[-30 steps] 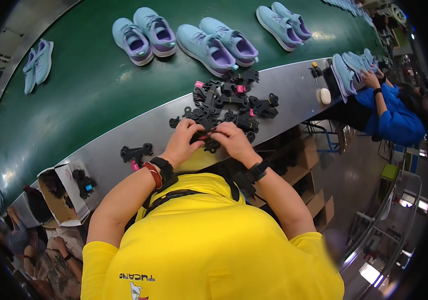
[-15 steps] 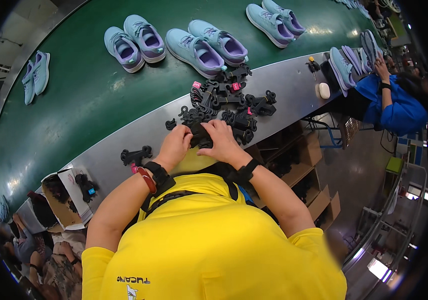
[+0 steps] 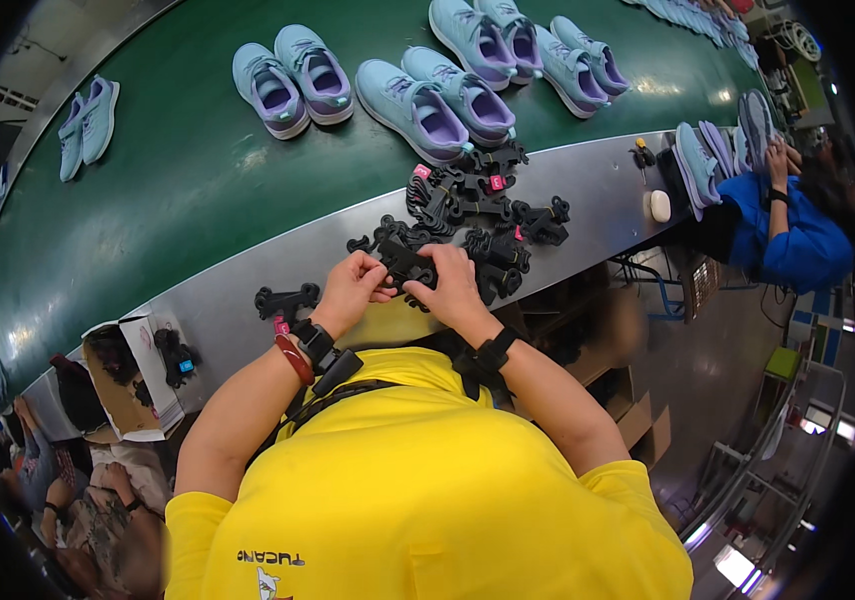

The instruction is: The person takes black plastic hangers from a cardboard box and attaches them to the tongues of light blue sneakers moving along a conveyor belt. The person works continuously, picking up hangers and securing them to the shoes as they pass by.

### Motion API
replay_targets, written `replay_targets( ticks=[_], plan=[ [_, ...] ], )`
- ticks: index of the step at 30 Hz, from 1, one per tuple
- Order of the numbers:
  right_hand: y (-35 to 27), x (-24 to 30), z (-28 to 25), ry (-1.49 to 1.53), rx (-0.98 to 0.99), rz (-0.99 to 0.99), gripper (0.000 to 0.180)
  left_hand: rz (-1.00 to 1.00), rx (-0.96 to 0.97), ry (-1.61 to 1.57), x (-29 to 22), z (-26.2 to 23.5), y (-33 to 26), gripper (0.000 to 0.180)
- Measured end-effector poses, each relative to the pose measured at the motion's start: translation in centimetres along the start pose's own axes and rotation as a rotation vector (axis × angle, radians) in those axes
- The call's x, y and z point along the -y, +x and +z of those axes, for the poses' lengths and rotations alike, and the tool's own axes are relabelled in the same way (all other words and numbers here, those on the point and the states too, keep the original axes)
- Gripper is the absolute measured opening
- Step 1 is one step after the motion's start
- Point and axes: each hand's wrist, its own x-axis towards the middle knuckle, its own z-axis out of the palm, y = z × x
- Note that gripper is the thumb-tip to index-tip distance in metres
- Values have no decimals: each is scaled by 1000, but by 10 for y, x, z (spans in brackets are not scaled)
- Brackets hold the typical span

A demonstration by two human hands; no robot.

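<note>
Both my hands meet over the steel ledge, working on a black plastic shoe hanger (image 3: 406, 264). The fingers of my left hand (image 3: 350, 288) are pinched together at the hanger's left end. My right hand (image 3: 455, 287) grips its right side, thumb below and fingers over the top. Whether more than one hanger is between my hands I cannot tell. Just beyond them lies a heap of similar black hangers (image 3: 480, 206), a few with pink tags. Another small bundle of hangers (image 3: 286, 300) with a pink tag rests left of my left wrist.
Pairs of light blue and purple shoes (image 3: 414, 110) stand on the green conveyor belt (image 3: 178, 190). An open carton (image 3: 134, 395) sits at the left, near a blue-tagged hanger bundle (image 3: 174, 352). A screwdriver (image 3: 643, 158) and a white oval piece (image 3: 658, 207) lie rightward, near a co-worker in blue (image 3: 778, 225).
Another shoe pair has come into view at the back of the belt. The view has shifted slightly, and the hanger between my hands now lies flatter, with my left fingers pinched at its end.
</note>
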Motion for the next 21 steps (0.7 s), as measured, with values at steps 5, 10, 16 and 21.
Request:
replay_targets(
  ticks=[5,10,16,21],
  plan=[
    [3,-7,5,308,-131,258,48,-13,-94,29,-3,-1,4,9],
    [1,-8,3,131,-218,206,37,-77,-152,-183,-5,17,11,8],
    [2,-18,-2,73,-227,176,28,-51,-105,-327,-15,18,21,8],
    [5,-27,-19,209,-162,325,28,-34,-205,-311,-12,-40,-24,11]
  ],
)
